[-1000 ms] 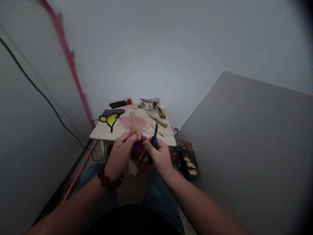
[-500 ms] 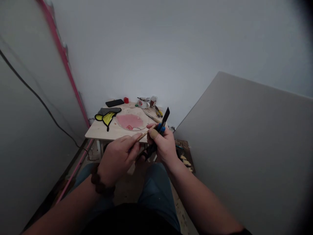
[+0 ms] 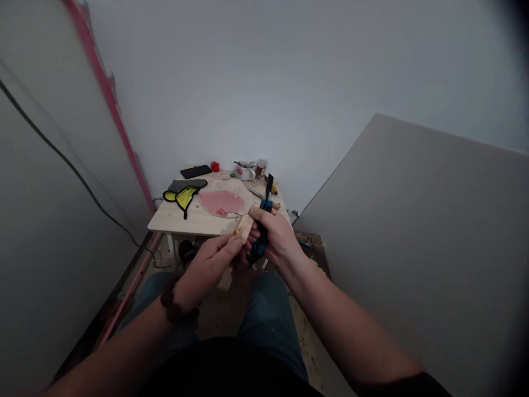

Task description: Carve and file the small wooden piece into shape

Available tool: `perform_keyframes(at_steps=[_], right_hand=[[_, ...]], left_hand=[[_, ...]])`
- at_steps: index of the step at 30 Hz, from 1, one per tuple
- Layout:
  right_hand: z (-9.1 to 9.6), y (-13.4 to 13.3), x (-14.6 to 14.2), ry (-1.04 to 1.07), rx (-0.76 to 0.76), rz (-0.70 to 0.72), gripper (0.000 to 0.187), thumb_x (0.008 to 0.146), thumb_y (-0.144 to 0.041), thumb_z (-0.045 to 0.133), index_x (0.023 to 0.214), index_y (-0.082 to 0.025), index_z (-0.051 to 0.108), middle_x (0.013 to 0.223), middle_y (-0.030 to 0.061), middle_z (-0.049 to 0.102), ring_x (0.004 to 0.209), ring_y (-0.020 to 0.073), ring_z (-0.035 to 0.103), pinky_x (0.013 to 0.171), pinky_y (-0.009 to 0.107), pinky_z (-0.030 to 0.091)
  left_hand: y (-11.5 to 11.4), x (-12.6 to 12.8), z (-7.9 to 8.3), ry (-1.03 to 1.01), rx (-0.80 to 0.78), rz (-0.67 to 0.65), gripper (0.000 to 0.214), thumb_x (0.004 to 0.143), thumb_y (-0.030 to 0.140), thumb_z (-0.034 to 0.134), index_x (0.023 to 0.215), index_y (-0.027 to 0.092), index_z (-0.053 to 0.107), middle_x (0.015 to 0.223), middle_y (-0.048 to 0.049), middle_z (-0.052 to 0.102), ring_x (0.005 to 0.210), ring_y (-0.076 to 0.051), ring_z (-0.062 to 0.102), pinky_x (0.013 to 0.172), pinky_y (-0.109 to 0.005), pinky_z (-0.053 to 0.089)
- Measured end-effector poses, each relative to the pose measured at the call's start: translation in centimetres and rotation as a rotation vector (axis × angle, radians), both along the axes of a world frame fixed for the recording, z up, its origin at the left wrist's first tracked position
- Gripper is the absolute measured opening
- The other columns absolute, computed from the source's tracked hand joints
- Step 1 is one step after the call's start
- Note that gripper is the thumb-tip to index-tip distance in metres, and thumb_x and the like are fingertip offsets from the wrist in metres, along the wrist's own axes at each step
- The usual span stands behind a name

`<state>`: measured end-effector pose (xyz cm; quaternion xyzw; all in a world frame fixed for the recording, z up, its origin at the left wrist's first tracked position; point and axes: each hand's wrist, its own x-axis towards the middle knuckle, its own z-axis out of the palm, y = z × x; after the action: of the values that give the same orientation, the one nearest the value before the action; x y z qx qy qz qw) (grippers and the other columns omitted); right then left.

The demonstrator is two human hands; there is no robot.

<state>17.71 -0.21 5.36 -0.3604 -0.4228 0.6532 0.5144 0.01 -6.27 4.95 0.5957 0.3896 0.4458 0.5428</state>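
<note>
Between my hands is a small pale piece of wood (image 3: pixel 242 228) with brown marks on its broad face. My left hand (image 3: pixel 212 258) is closed on its near end, thumb on top. My right hand (image 3: pixel 278 234) grips a black and blue utility knife (image 3: pixel 262 231), its dark blade pointing up and away from me. The right thumb, wrapped in a tan covering, rests at the far end of the wood. Some right fingers are hidden behind the knife and the wood.
Ahead stands a small wooden table (image 3: pixel 171 220) with a round pink-and-white mat (image 3: pixel 221 199), a yellow-grey cloth item (image 3: pixel 184 194), a black phone-like slab (image 3: pixel 195 171), a red object (image 3: pixel 215 166) and a white mug (image 3: pixel 243 173). A grey panel (image 3: pixel 413 231) rises on the right.
The wood has turned from edge-on to show its broad face. My right hand has shifted slightly, and the knife blade now stands more upright and further left.
</note>
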Motion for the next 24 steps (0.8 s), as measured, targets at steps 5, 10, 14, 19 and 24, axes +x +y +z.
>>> perform_keyframes(at_steps=[5, 10, 14, 19, 24], right_hand=[[0.1, 0.9, 1.2, -0.414, 0.215, -0.024, 0.049, 0.088, -0.069, 0.088, 0.086, -0.026, 0.064, 0.072, -0.0032, 0.06, 0.061, 0.016, 0.048, 0.059, 0.03, 0.039], [0.9, 0.5, 3.0, -1.209, 0.676, 0.082, 0.033, 0.106, -0.056, 0.075, 0.115, -0.024, 0.076, 0.101, 0.0077, 0.079, 0.087, 0.027, 0.067, 0.074, 0.034, 0.038], [1.2, -0.9, 3.2, -1.4, 0.754, 0.212, 0.023, 0.115, -0.044, 0.064, 0.115, -0.023, 0.073, 0.108, 0.0116, 0.082, 0.089, 0.0279, 0.07, 0.075, 0.036, 0.037], [1.1, -1.4, 2.6, -1.432, 0.81, 0.242, 0.016, 0.114, -0.036, 0.065, 0.114, -0.024, 0.075, 0.112, 0.0114, 0.084, 0.095, 0.0282, 0.072, 0.08, 0.036, 0.041], [0.2, 1.9, 4.9, -1.475, 0.71, 0.095, 0.024, 0.114, -0.046, 0.067, 0.117, -0.026, 0.08, 0.11, 0.0127, 0.086, 0.093, 0.0296, 0.073, 0.078, 0.036, 0.044]], left_hand=[[-0.1, 0.1, -0.2, -0.009, -0.046, 0.134, 0.043, 0.107, 0.052, 0.064, 0.075, 0.024, 0.071, 0.071, -0.0056, 0.068, 0.071, -0.024, 0.061, 0.07, -0.034, 0.051], [0.8, -0.3, -0.7, -0.007, -0.064, 0.258, 0.043, 0.106, 0.043, 0.063, 0.067, 0.026, 0.066, 0.069, -0.0052, 0.065, 0.07, -0.024, 0.059, 0.069, -0.034, 0.049], [1.2, -1.0, -1.4, 0.022, -0.001, 0.28, 0.04, 0.105, 0.043, 0.065, 0.069, 0.026, 0.067, 0.072, -0.0043, 0.068, 0.073, -0.024, 0.059, 0.07, -0.034, 0.048], [1.0, -1.3, -2.0, 0.088, 0.079, 0.326, 0.042, 0.109, 0.043, 0.063, 0.072, 0.025, 0.07, 0.075, -0.0043, 0.071, 0.074, -0.024, 0.062, 0.073, -0.034, 0.048], [-0.3, -1.2, -2.0, 0.021, -0.014, 0.322, 0.041, 0.11, 0.044, 0.06, 0.079, 0.023, 0.076, 0.069, -0.0047, 0.07, 0.066, -0.022, 0.062, 0.066, -0.032, 0.048]])
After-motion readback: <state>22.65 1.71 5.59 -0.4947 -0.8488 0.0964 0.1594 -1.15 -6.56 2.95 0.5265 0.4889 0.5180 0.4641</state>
